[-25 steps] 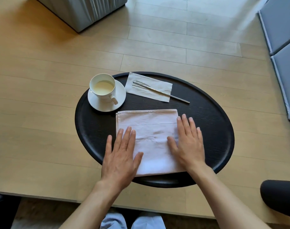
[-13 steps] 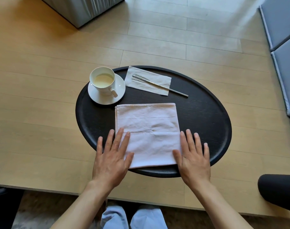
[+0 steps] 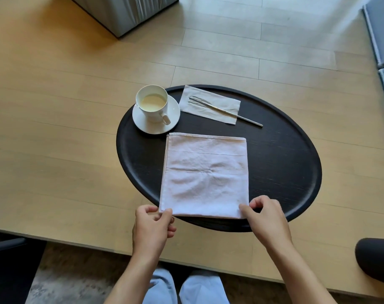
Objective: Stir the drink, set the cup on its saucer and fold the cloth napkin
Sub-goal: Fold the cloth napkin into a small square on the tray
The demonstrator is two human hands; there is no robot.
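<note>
Pale pink folded cloth napkin (image 3: 205, 176) lies on an oval black tray (image 3: 285, 163), its near corners pinched by the left hand (image 3: 152, 227) and right hand (image 3: 266, 216); a white cup (image 3: 152, 104) sits on its white saucer (image 3: 173, 119).

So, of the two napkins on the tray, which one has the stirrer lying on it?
The small grey paper napkin at the tray's far edge, beside the saucer; the metal stirrer lies across it. The larger cloth napkin carries nothing.
</note>
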